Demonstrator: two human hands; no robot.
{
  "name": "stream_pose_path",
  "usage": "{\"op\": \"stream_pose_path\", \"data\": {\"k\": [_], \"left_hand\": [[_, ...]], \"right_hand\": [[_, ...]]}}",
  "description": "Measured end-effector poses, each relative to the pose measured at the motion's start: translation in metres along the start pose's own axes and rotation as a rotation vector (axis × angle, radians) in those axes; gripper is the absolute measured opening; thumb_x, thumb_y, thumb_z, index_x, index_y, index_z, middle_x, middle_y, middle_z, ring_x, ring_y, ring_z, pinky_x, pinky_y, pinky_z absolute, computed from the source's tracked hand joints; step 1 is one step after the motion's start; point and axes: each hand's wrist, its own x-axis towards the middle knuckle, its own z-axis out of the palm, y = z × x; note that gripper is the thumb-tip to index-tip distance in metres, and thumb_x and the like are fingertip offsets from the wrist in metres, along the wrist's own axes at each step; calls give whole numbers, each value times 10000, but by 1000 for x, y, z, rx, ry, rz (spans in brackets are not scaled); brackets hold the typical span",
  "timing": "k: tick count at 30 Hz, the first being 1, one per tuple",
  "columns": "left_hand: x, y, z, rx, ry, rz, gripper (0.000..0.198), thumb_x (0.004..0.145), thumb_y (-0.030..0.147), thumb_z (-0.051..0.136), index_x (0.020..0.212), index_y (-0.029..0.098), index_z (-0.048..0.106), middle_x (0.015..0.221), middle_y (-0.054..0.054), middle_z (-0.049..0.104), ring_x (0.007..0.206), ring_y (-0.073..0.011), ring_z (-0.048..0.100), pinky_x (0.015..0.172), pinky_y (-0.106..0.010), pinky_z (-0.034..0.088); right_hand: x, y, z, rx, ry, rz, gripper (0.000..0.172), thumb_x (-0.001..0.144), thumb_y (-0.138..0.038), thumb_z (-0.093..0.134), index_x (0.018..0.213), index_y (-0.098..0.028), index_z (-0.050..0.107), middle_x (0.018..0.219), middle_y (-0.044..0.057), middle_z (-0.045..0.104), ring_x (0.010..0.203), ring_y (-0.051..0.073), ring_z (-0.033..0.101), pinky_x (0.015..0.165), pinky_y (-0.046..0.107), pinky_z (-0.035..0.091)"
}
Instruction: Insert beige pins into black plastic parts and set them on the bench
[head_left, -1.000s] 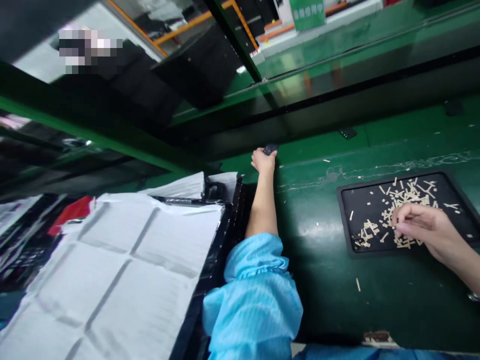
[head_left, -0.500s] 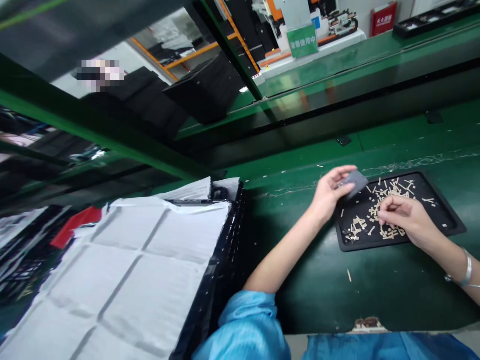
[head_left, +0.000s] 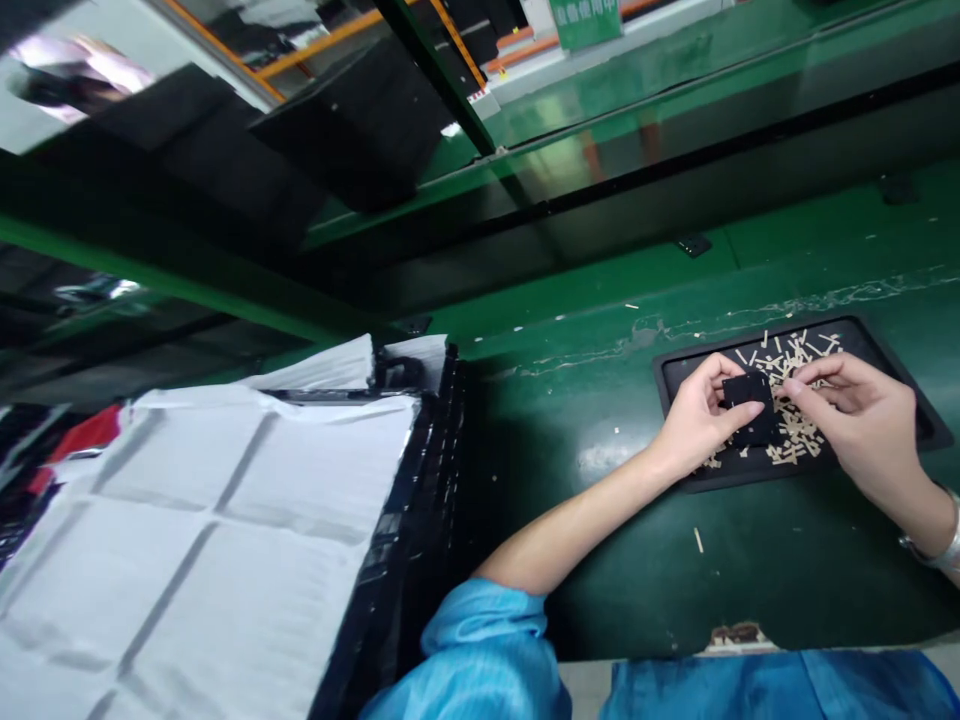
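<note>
My left hand [head_left: 697,415] pinches a small black square part [head_left: 750,405] over a shallow black tray [head_left: 679,368] on the green bench. My right hand [head_left: 862,420] meets the part from the right, its thumb and forefinger closed on the part's right edge, perhaps with a small strip between them; I cannot make that out. Several small tan strips [head_left: 787,440] lie scattered in the tray under both hands. A blue sleeve [head_left: 480,650] covers my left upper arm.
A stack of black trays covered by creased white paper [head_left: 225,540] fills the left. A loose tan strip [head_left: 698,540] lies on the green bench surface [head_left: 600,480]. A small black part [head_left: 693,244] sits further back, near a dark conveyor channel [head_left: 675,200].
My left hand pulled back from the far bench edge with the small black part and brought it over the tray. My right hand lifted off the strips and met the part.
</note>
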Motion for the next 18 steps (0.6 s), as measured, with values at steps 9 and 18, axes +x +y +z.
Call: {"op": "stream_pose_path", "data": {"k": [9, 18], "left_hand": [[-3, 4, 4, 128, 26, 57, 295, 697, 226, 683, 817, 177, 418, 792, 19, 462, 692, -73, 440, 513, -165, 327], [-4, 5, 5, 213, 13, 73, 246, 721, 198, 652, 815, 183, 425, 826, -4, 466, 744, -96, 481, 492, -155, 327]], "right_hand": [[-7, -7, 1, -268, 30, -152, 45, 768, -239, 669, 743, -215, 640, 786, -10, 671, 599, 120, 606, 545, 260, 449], [-6, -12, 2, -276, 26, -115, 51, 745, -219, 686, 732, -206, 639, 745, -21, 649, 581, 103, 579, 524, 247, 426]]}}
